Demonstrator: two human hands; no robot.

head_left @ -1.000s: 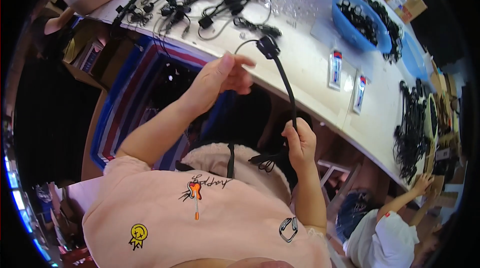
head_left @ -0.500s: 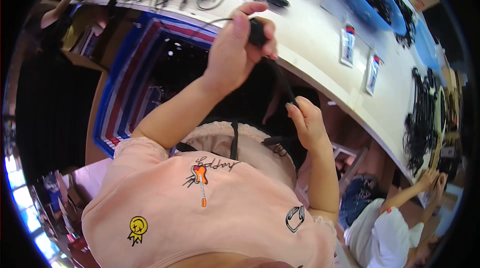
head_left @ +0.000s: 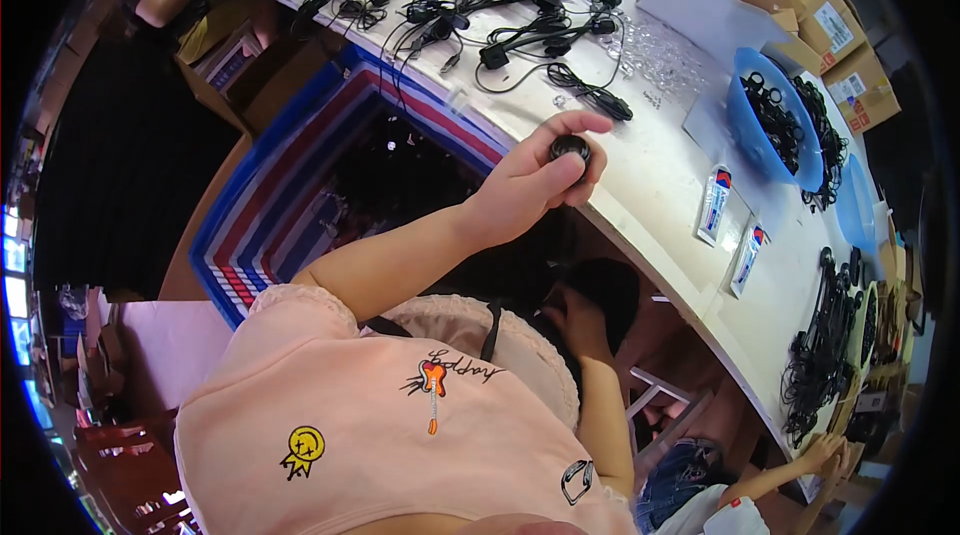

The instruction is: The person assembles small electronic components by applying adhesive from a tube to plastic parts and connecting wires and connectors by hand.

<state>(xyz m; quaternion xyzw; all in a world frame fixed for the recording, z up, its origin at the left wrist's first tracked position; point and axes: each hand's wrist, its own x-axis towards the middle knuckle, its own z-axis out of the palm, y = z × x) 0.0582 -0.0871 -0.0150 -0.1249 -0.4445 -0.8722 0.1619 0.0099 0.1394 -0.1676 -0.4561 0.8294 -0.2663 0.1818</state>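
Observation:
My left hand [head_left: 548,167] is raised over the table's front edge. Its thumb and fingers are closed on a round black plastic piece [head_left: 570,147], index finger stretched past it. Down by my lap, below the tabletop, my right hand [head_left: 578,323] has its fingers curled in shadow; what they hold cannot be made out. A dark rounded shape [head_left: 605,290] lies beside that hand. On the table beyond my left hand is a coiled black cable [head_left: 590,93], with several black cables with plugs and small housings [head_left: 530,5] spread farther back.
A striped bag [head_left: 290,170] with dark contents stands open left of the table [head_left: 640,225]. At right are two glue tubes [head_left: 714,203], a blue basin [head_left: 745,130] of black rings, and bundled black cables [head_left: 825,335]. Another person's hands [head_left: 825,455] work at the lower right.
My right hand has dropped from the black cable stretched between my hands to near my lap. My left hand still grips the round black piece, now turned. The view has shifted.

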